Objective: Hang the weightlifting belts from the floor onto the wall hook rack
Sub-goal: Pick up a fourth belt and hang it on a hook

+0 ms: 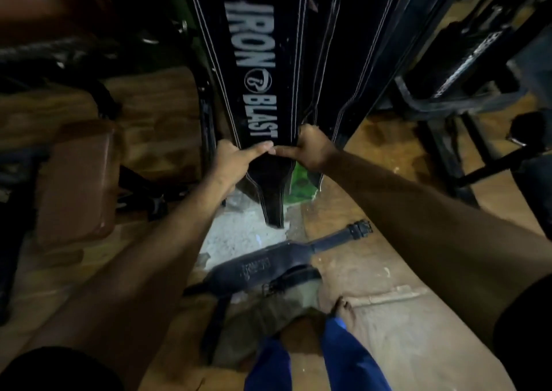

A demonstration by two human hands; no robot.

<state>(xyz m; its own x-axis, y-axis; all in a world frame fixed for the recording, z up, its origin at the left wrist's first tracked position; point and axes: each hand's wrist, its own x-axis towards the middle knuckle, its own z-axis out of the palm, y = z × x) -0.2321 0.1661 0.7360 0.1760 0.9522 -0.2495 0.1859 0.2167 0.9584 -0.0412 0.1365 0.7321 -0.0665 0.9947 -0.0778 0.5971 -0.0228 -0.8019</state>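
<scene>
At the far left a brown padded bench (74, 181) sits dim and blurred. The left hand (231, 163) and right hand (310, 148) pinch the lower part of a hanging "IRON BLAST" belt (257, 71), whose top is cut off. Another belt (268, 266) lies on the floor (388, 271) below.

Hanging belt (257, 62) black, white stitching and lettering; floor belt (263, 268) black; trousers (337, 357) blue.

I'm looking at a gym: black stitched "IRON BLAST" lifting belts (257, 71), a brown padded bench (77, 178), black steel machine frames (454, 92).
</scene>
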